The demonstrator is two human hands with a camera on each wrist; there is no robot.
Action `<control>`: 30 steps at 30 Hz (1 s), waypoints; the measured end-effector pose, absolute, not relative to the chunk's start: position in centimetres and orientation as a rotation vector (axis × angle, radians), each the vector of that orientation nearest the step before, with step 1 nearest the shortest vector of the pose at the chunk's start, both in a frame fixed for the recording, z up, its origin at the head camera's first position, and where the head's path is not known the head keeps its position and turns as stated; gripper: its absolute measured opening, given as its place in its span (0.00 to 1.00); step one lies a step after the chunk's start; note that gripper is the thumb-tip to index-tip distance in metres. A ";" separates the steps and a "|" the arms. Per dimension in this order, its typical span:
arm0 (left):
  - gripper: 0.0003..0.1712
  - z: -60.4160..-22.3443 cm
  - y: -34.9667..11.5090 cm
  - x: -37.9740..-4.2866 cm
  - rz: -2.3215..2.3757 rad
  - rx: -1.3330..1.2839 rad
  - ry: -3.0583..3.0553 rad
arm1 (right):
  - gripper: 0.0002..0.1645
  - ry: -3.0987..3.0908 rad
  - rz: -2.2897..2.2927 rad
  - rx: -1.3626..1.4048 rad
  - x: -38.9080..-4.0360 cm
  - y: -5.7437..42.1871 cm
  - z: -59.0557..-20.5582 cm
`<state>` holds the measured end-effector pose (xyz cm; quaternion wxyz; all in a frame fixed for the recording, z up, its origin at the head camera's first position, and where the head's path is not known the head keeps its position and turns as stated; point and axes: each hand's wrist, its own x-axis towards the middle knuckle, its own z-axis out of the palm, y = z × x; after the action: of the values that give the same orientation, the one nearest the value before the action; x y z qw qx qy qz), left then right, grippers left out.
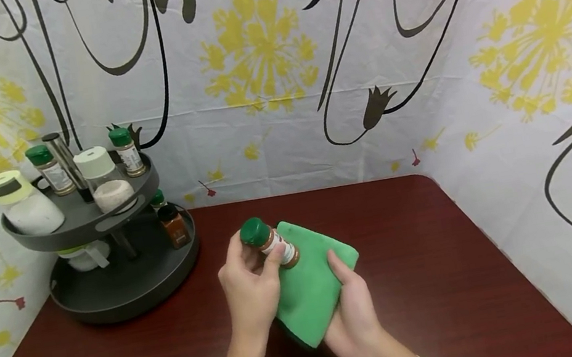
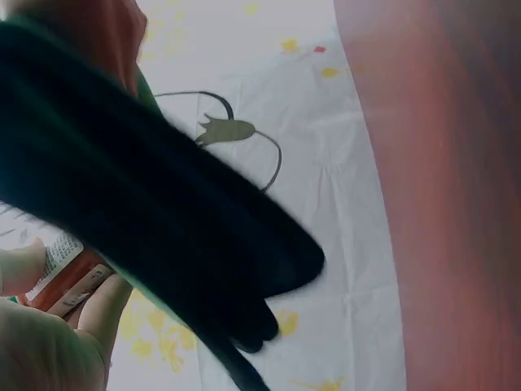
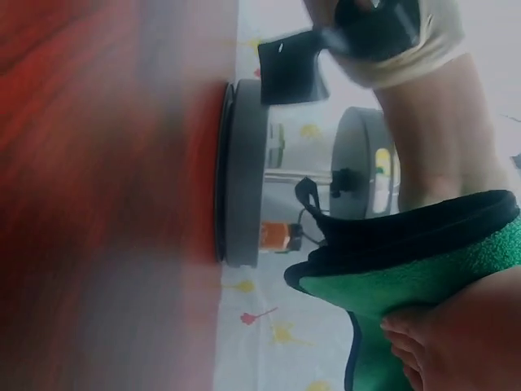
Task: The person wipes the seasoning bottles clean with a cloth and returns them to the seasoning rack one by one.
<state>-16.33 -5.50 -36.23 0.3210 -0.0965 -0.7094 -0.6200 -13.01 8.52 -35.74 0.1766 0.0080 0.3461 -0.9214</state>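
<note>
My left hand (image 1: pixel 251 296) pinches a small spice jar (image 1: pixel 287 252) with a green cap and white label, tilted, its cap toward the upper left. The jar overlaps a folded green cloth (image 1: pixel 310 293) in the head view. My right hand (image 1: pixel 354 314) grips that cloth from the right, thumb on top and fingers beneath. Seen from the left wrist, the cloth's dark side (image 2: pixel 155 195) covers much of the picture, and the reddish-brown jar (image 2: pixel 65 281) shows between the fingers. In the right wrist view, the cloth (image 3: pixel 391 285) hangs in folds with a black edge.
A dark two-tier round rack (image 1: pixel 110 309) stands at the left of the brown table (image 1: pixel 403 247). Its upper tier bears several shakers and jars, among them a white shaker (image 1: pixel 29 210). On the lower tier are an orange-brown spice jar (image 1: pixel 174 227) and a white container (image 1: pixel 86 258). Patterned fabric hangs behind.
</note>
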 end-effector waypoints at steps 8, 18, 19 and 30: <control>0.26 -35.7 -5.4 -16.0 -1.648 -0.269 -1.823 | 0.31 0.952 -2.707 0.013 -12.3 8.9 -34.9; 0.26 -35.9 -4.8 -16.7 -1.557 -0.280 -1.847 | 0.31 1.005 -2.589 -0.036 -13.3 7.3 -36.0; 0.26 -35.9 -4.9 -16.8 -1.550 -0.275 -1.851 | 0.31 1.003 -2.571 -0.037 -12.9 7.3 -36.0; 0.27 -35.6 -4.5 -15.4 -1.661 -0.261 -1.849 | 0.31 1.073 -2.577 -0.024 -12.5 8.2 -35.5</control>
<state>-15.44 -4.48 -35.58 0.3157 -0.0990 -0.7021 -0.6305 -12.49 8.22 -35.47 0.1740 -0.0084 0.3784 -0.9091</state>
